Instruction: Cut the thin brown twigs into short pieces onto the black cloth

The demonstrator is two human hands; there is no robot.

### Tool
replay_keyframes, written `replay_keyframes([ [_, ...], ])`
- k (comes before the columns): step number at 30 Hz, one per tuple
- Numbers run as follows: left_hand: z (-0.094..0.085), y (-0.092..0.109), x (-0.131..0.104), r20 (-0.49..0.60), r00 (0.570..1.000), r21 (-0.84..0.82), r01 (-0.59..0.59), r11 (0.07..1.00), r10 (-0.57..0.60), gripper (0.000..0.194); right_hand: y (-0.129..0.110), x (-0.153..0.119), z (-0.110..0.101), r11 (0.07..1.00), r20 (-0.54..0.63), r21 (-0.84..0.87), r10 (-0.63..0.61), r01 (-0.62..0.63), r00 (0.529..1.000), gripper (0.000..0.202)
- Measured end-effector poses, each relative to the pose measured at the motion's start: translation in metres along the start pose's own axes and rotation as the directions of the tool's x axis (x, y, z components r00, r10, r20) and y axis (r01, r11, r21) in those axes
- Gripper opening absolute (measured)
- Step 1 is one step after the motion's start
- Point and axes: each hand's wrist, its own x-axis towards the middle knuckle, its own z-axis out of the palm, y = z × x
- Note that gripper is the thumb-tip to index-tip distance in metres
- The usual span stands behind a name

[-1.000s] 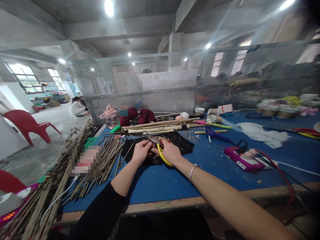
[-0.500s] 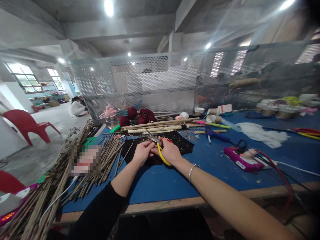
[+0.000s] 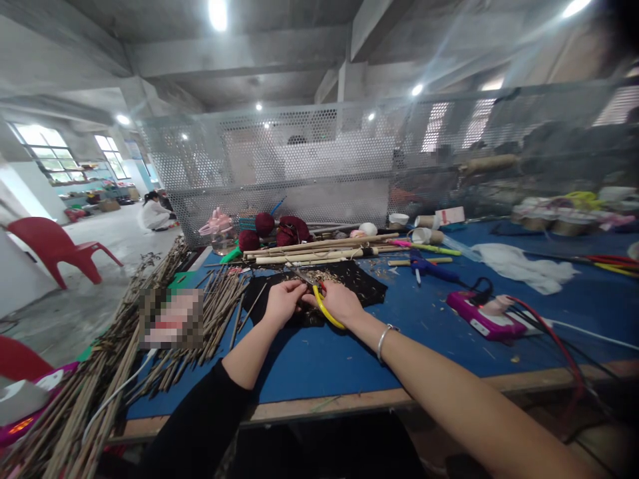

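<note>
My right hand (image 3: 340, 303) is wrapped around the yellow-and-red handles of a pair of pruning shears (image 3: 324, 310). Their blades point forward and left, just beyond my left fingertips. Close beside them my left hand (image 3: 283, 303) is closed in a pinch, and whatever it holds is too small and too hidden to make out. Both hands are over a black cloth (image 3: 367, 283) strewn with small plant clippings (image 3: 327, 275). Left of the cloth lies a spread of thin dry sticks (image 3: 219, 309).
Longer stalks (image 3: 107, 352) cross the table's left edge. Behind the cloth lie pale rods (image 3: 319, 257) and dark red yarn balls (image 3: 264, 225). To the right are a blue glue gun (image 3: 432, 269) and a purple power strip (image 3: 484, 318) with cables. A person (image 3: 156, 214) crouches far left.
The shears' handles have come closer together in my right hand, with the red one now mostly hidden. My left hand has barely moved.
</note>
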Motion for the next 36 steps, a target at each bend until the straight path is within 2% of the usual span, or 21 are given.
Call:
replay_keyframes([
  [9, -0.0012, 0.0028, 0.0001, -0.046, 0.999, 0.032, 0.026, 0.999, -0.024, 0.033, 0.0017, 0.0009, 0.0006, 1.0, -0.033, -0.016, -0.02, 0.02, 0.999, 0.059],
  [20, 0.0006, 0.0034, -0.0023, -0.04, 0.998, 0.06, -0.041, 0.997, 0.043, 0.031, -0.0007, -0.0029, -0.0014, 0.996, -0.097, -0.041, -0.088, 0.085, 0.991, 0.064],
  [26, 0.0003, 0.0043, -0.0028, -0.06, 0.997, 0.04, -0.048, 0.998, 0.051, 0.033, -0.0011, -0.0023, -0.0001, 0.998, -0.05, -0.034, -0.058, 0.056, 0.997, 0.062],
  [36, -0.001, 0.0045, -0.002, -0.079, 0.994, 0.107, -0.061, 0.992, 0.069, 0.036, 0.0025, 0.0008, -0.0014, 1.0, -0.011, -0.015, -0.017, 0.017, 1.0, 0.063],
])
